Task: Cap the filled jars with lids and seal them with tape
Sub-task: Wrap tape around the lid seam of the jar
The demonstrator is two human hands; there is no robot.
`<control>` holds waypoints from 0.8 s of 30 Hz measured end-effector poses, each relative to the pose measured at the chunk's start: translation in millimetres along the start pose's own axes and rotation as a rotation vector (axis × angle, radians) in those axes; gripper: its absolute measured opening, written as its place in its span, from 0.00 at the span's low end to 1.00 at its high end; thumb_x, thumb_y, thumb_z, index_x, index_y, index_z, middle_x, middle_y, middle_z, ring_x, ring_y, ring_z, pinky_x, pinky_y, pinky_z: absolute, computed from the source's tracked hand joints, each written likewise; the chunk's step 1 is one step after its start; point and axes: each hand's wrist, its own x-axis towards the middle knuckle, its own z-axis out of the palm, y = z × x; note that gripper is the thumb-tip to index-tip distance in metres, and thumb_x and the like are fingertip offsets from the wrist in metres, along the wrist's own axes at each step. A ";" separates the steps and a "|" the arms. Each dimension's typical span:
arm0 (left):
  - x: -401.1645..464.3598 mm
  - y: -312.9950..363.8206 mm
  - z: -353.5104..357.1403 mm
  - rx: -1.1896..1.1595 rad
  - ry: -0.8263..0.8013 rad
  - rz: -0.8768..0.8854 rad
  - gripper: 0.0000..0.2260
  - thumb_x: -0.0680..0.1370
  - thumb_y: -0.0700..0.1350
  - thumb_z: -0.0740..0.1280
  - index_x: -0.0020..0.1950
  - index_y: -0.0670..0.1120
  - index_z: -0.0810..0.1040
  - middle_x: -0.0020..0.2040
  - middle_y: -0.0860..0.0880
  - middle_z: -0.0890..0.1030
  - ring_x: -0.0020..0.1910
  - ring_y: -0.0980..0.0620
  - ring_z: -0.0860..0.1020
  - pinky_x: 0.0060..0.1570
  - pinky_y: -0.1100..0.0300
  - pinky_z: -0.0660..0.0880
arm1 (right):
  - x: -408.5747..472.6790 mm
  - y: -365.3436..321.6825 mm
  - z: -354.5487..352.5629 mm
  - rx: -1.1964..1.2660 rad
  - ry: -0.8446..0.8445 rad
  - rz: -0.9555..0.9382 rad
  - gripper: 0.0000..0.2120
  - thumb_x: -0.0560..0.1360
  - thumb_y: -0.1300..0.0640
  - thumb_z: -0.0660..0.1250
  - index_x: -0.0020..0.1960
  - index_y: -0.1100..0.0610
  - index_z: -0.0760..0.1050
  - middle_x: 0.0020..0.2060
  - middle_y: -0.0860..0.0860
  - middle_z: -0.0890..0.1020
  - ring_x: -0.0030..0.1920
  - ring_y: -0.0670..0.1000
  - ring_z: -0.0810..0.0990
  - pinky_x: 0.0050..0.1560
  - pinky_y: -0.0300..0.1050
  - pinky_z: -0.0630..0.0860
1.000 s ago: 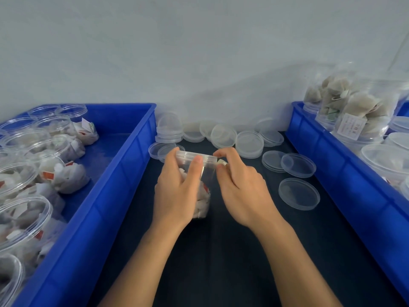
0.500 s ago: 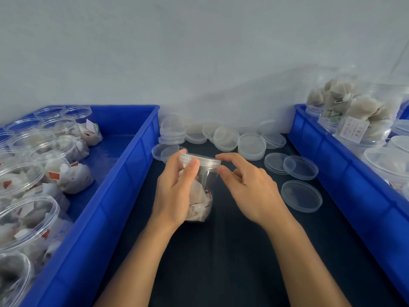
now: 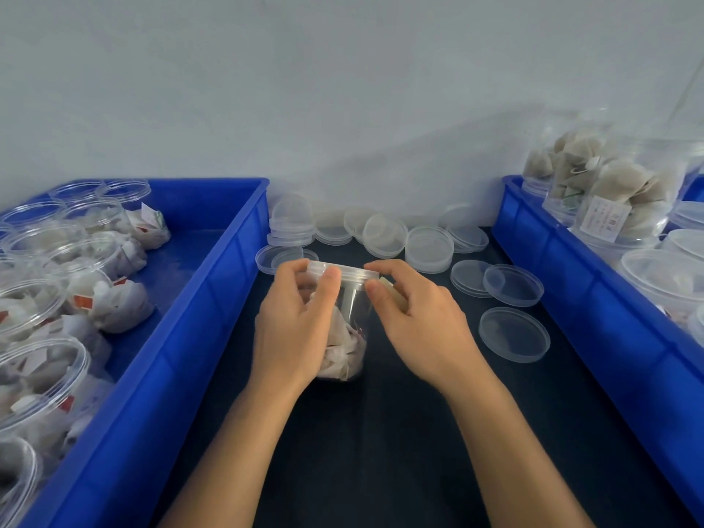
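The dark desk carries everything; take the clear plastic jar of white sachets standing upright at its middle as the landmark. Left of the jar lies a long blue plastic crate of open, filled jars not yet capped; right of it a second blue plastic crate holds jars already lidded. Behind the jar and off to its right, loose clear round lids lie singly and in short stacks.

A clear lid already sits on the jar's mouth. The left hand wraps the jar's near-left side, its grip closed around jar and lid edge. The right hand pinches a small pale strip, probably tape, just beside the lid's right edge.

So capping looks done here and sealing is in hand. The next move calls for pressing the strip across the seam between lid and jar while the left hand steadies or turns the jar.
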 end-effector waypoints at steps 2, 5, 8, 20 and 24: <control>-1.0 1.8 0.8 0.011 -0.023 -0.012 0.31 0.71 0.77 0.62 0.70 0.64 0.70 0.55 0.66 0.81 0.55 0.72 0.77 0.52 0.64 0.74 | -2.0 -5.0 2.7 -0.026 0.023 -0.021 0.11 0.83 0.36 0.57 0.64 0.32 0.71 0.36 0.36 0.80 0.44 0.46 0.80 0.52 0.53 0.77; -2.4 4.1 3.6 -0.071 -0.047 -0.054 0.30 0.70 0.76 0.65 0.68 0.66 0.69 0.55 0.69 0.80 0.54 0.73 0.78 0.53 0.63 0.74 | -3.6 -8.7 5.4 -0.058 0.018 -0.045 0.12 0.84 0.37 0.54 0.67 0.33 0.68 0.35 0.38 0.79 0.44 0.48 0.80 0.51 0.54 0.76; -1.0 5.5 2.1 -0.167 -0.032 -0.065 0.20 0.71 0.73 0.66 0.58 0.67 0.73 0.54 0.72 0.80 0.54 0.70 0.80 0.52 0.63 0.74 | -4.5 -7.7 5.1 -0.009 -0.050 -0.045 0.15 0.85 0.43 0.54 0.71 0.32 0.65 0.32 0.37 0.77 0.37 0.46 0.77 0.48 0.53 0.74; 7.0 -1.0 -3.5 -0.232 -0.079 -0.042 0.34 0.70 0.71 0.68 0.71 0.55 0.76 0.57 0.64 0.83 0.58 0.64 0.82 0.59 0.58 0.77 | 6.7 14.3 -3.7 0.097 -0.024 -0.043 0.15 0.83 0.39 0.64 0.69 0.32 0.71 0.31 0.42 0.75 0.35 0.45 0.75 0.43 0.49 0.73; 7.0 -1.2 -5.2 -0.242 -0.100 -0.044 0.35 0.70 0.71 0.68 0.72 0.55 0.75 0.57 0.65 0.83 0.58 0.64 0.82 0.59 0.58 0.77 | 8.1 16.8 -2.0 0.107 -0.017 -0.036 0.14 0.83 0.40 0.64 0.67 0.32 0.74 0.31 0.42 0.74 0.34 0.45 0.74 0.41 0.46 0.71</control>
